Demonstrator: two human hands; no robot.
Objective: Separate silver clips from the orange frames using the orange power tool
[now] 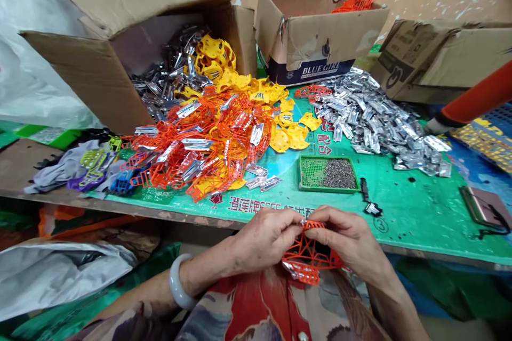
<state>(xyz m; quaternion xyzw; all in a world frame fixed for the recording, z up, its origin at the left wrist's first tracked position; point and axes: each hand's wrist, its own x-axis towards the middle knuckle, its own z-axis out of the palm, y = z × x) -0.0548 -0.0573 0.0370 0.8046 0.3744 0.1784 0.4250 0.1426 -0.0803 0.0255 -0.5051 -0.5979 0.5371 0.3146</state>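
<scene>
Both my hands meet over my lap, just below the table's front edge. My left hand [264, 237] and my right hand [346, 237] are closed on an orange plastic lattice frame [308, 261], fingers pinched at its top edge where a small silvery piece shows. A pale bangle [176, 282] sits on my left wrist. Straight ahead on the green table cover [412, 208] stands a small green tray of tiny dark metal pins [330, 174].
A heap of orange frames, yellow plastic parts and silver metal pieces [216, 133] spills from a tipped cardboard box [108, 42]. A pile of silver pieces [372, 117] lies right of it. Two more cardboard boxes [320, 32] stand behind. An orange-sleeved bar [476, 98] crosses at right.
</scene>
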